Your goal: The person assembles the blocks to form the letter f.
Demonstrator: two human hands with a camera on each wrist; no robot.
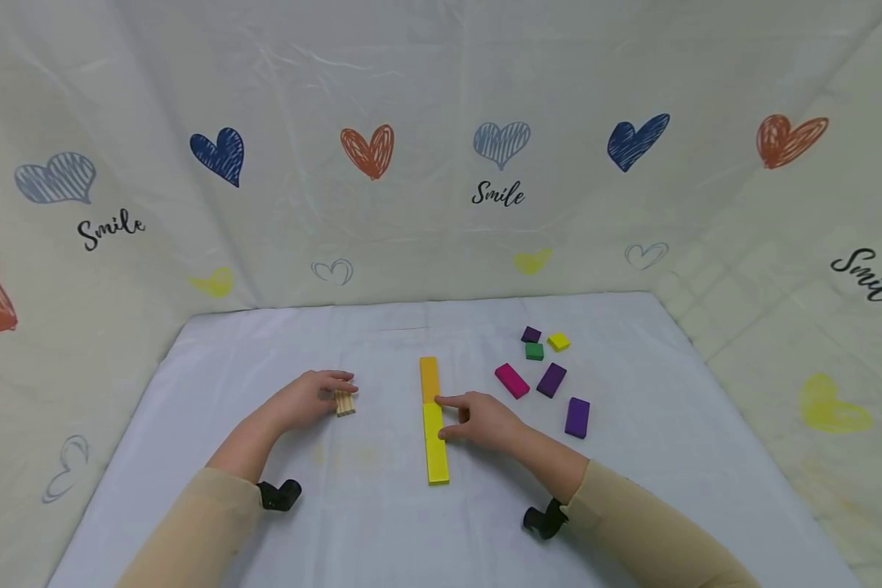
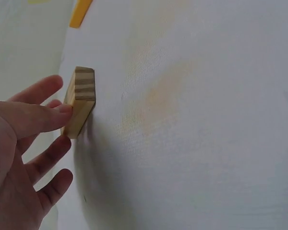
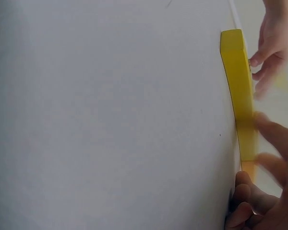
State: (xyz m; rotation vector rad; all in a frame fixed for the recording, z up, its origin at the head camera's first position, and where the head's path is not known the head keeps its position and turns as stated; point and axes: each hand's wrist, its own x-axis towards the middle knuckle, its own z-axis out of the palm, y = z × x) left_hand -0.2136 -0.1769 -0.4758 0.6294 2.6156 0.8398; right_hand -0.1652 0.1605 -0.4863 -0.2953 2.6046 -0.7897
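Note:
My left hand [image 1: 305,400] pinches a pale wooden block [image 1: 345,403] with striped end grain. In the left wrist view the thumb lies along that block [image 2: 85,85] and the fingers are spread beyond it. A straight row stands in the middle of the table: an orange block [image 1: 429,378] at the far end, then two yellow blocks [image 1: 437,461] end to end. My right hand [image 1: 488,420] is on the row's right side. Its extended index finger touches near the orange-yellow joint and its thumb touches a yellow block, while the other fingers are curled under.
Right of the row lie a pink block [image 1: 512,380], two larger purple blocks [image 1: 576,417], a small dark purple block [image 1: 531,335], a green block [image 1: 534,351] and a small yellow block [image 1: 559,341]. White cloth covers the table [image 1: 367,539]. Behind hangs a heart-printed curtain [image 1: 426,220].

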